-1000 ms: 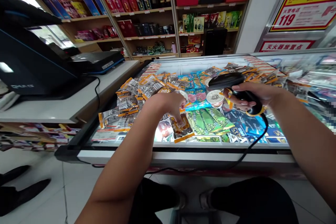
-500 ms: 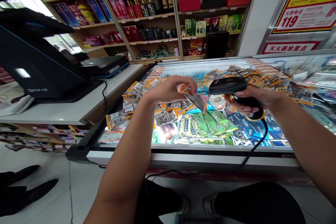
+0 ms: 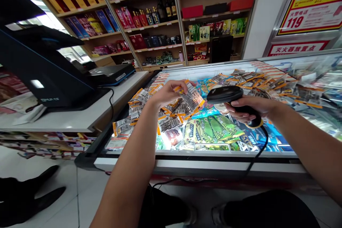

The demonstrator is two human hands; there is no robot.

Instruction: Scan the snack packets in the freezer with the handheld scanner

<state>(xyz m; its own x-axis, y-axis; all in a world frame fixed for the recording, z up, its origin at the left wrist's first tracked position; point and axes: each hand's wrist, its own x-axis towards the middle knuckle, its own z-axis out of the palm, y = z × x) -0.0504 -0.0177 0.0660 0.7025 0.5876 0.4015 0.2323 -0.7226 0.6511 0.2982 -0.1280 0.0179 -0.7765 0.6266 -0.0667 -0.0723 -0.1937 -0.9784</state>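
My left hand point(image 3: 171, 92) pinches a small clear snack packet point(image 3: 193, 97) with orange edges by its upper end, its printed side tilted up. Closed around the handle of a black barcode scanner point(image 3: 224, 94) is my right hand point(image 3: 248, 108). The scanner's head points left at the packet, a short gap between them. Beneath both hands, more orange-edged packets point(image 3: 141, 96) lie heaped on the glass top of a lit chest freezer point(image 3: 213, 152). Another pile of packets point(image 3: 248, 76) spreads to the right. Through the glass show green bags point(image 3: 217, 128) and blue bags.
A black checkout machine point(image 3: 50, 67) stands on a white counter point(image 3: 77, 114) at left. The scanner's cable point(image 3: 258, 156) hangs over the freezer's front edge. Stocked shelves point(image 3: 149, 25) line the back. Another person's dark shoes point(image 3: 50, 197) are on the floor at lower left.
The packet in my left hand has turned, so its printed face now shows more. The scanner has shifted slightly left and down. The camera view has also moved a little.
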